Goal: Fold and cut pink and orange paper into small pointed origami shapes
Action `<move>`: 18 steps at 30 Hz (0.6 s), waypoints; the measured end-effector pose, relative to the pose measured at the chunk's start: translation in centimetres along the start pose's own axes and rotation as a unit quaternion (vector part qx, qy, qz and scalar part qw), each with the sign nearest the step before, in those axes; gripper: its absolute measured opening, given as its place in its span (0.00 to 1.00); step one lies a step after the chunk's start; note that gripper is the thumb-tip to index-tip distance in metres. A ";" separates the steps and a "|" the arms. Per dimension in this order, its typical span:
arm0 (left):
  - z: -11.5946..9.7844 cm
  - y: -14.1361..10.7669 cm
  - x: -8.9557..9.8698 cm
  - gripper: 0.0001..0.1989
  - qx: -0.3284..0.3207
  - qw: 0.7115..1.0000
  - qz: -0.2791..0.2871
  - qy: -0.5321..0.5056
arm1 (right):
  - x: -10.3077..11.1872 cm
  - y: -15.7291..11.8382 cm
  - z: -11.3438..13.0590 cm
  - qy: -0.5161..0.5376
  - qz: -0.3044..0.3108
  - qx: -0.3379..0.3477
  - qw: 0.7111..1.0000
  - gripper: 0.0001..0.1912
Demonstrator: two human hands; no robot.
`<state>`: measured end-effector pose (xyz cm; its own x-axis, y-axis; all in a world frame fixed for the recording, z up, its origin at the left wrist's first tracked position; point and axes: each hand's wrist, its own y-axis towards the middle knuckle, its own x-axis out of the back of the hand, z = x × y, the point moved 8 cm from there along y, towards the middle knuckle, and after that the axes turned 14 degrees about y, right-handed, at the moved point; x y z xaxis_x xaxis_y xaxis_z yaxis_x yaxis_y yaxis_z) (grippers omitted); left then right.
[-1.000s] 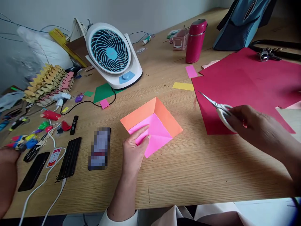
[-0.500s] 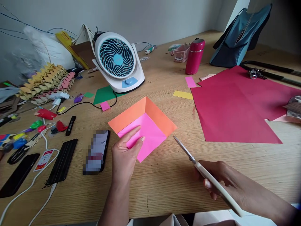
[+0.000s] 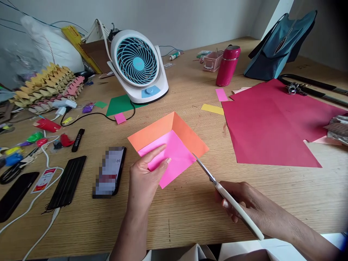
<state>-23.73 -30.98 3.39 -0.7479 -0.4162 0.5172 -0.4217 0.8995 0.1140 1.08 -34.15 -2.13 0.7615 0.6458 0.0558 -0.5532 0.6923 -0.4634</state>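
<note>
A pink paper square [image 3: 176,156] lies over a larger orange sheet [image 3: 187,134], whose two upper edges show beyond it. My left hand [image 3: 148,174] grips the papers at their lower left, thumb on top of the pink one. White-handled scissors [image 3: 236,206] are in my right hand [image 3: 244,203], at the lower right. Their blade tips touch or hover at the right corner of the pink square, beside the orange sheet's edge. How far the blades are apart is hard to tell.
A phone [image 3: 110,172] lies left of my left hand, near a black pouch [image 3: 67,181] and a white cable. Large red sheets [image 3: 269,130] cover the right side. Behind stand a fan [image 3: 138,65] and a pink bottle [image 3: 228,65].
My right hand has moved the scissors left and slightly up, bringing the tips to the papers' right corner. The left hand still holds the papers. The view has shifted slightly.
</note>
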 end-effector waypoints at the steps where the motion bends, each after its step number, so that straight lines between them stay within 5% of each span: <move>1: 0.0 0.0 0.0 0.18 0.000 1.000 0.004 0.000 | 0.1 0.1 0.0 0.003 -0.006 0.001 1.000 0.19; 18: 0.2 -0.2 -0.4 0.19 -0.017 0.999 0.029 0.016 | -0.1 0.8 0.6 0.041 -0.013 0.006 0.999 0.18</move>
<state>-23.52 -30.99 2.97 -0.7535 -0.3598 0.5502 -0.3608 0.9260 0.1115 0.37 -33.43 -1.96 0.8008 0.5988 -0.0056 -0.5362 0.7128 -0.4522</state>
